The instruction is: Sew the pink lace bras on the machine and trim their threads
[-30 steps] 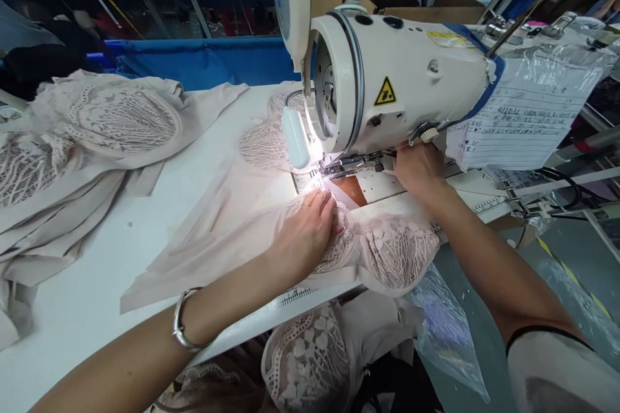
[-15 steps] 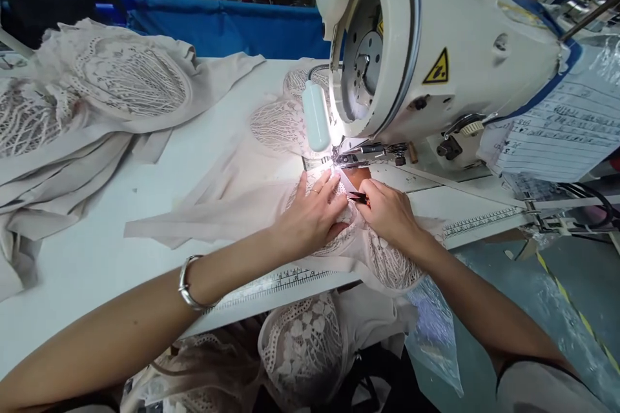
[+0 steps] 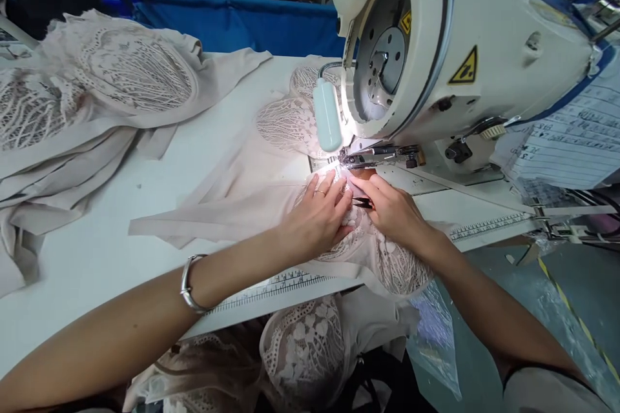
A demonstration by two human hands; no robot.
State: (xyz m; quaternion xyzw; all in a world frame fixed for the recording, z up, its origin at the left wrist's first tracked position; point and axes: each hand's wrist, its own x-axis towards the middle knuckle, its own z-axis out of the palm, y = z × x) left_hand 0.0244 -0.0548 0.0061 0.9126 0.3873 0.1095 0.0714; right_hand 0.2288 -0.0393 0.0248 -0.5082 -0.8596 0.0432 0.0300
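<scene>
Right grip (image 3: 393,210) is clamped on black-bladed snips (image 3: 362,202), their tips at nine o'clock toward the left hand (image 3: 314,218), fingers apart on the beige lace bra (image 3: 400,264), which stretches beneath both from near the presser foot (image 3: 346,160) toward four o'clock.

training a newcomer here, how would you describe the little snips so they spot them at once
Find the big white sewing machine at the upper right, then the right hand below and right of its lit needle area. The small snips sit in that hand, pointing toward the left hand. Their dark, narrow blades set them apart from the pale lace garment beneath.
</scene>
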